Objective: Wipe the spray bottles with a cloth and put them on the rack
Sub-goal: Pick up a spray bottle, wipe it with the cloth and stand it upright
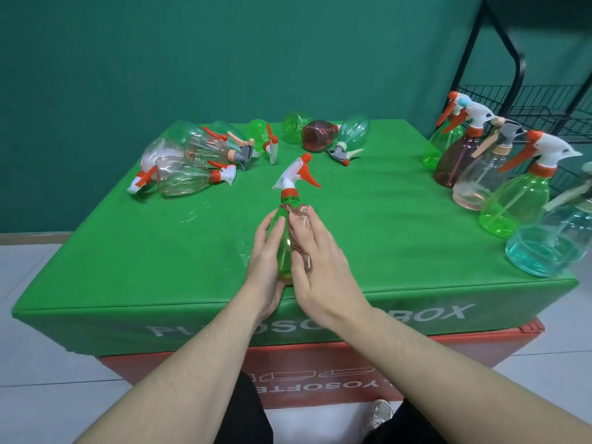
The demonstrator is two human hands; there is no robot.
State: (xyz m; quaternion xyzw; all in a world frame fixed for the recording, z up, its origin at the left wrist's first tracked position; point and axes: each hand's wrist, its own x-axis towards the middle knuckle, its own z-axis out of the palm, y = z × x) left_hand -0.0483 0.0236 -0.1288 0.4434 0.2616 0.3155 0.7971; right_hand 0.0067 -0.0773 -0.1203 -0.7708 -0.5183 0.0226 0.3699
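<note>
Green plastic bottle (283,238) sits between both hands, down low near the front edge of the surface (368,225). Left hand (264,267) cups the bottle from the left w/ fingers curled round its body. Right hand (315,261) presses a brownish cloth (299,219) onto the bottle's right side, fingers bent over the cloth. So both hands are gripping: left on the bottle, right on the cloth.

Bottle's long way points straight away from the hands. Its fat bottom is by the wrists & its white-and-orange sprayer top (296,174) sticks out past the fingertips. I think this is the wiping step, not done yet.

Past the hands & to the left, a bunch of bottles lie on their sides (189,161). They look like the ones waiting for a wipe. More lying ones are straight ahead, far back (320,134).

To the right of the right hand, well apart, standing bottles (512,200) line the right edge of the surface. Behind them is the black wire rack (551,104).

Big thing for the next move: the rack is off to the right & further back, so the right hand is nearer. But it has the cloth, so prob the left hand must carry the bottle across, or pass it over.
</note>
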